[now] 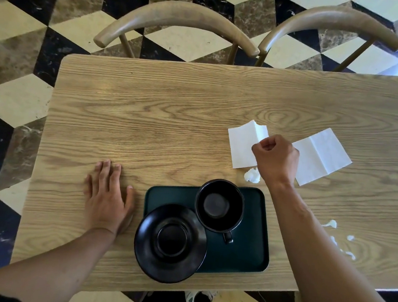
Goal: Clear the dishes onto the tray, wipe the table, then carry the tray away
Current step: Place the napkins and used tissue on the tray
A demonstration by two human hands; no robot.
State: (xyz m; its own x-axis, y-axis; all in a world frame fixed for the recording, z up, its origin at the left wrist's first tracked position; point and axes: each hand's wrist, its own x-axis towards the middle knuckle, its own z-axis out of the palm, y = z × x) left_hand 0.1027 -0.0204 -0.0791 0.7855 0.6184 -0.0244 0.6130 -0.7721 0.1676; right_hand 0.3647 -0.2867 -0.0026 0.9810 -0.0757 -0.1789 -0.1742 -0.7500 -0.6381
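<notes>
A dark green tray [251, 251] lies at the near edge of the wooden table [172, 114]. On it stand a black cup [219, 205] and a black saucer [170, 242] that overhangs the tray's left rim. My right hand [276, 157] pinches the edge of a white napkin [244, 145] beyond the tray. A second unfolded napkin [322, 157] lies just right of that hand. My left hand [107, 198] rests flat on the table, left of the tray, holding nothing.
A small white crumpled scrap [252, 175] lies near my right wrist. White spill spots [339, 237] dot the table to the right of my forearm. Two wooden chairs [178, 16] [334, 20] stand at the far side. My shoe [199, 300] shows below the table edge.
</notes>
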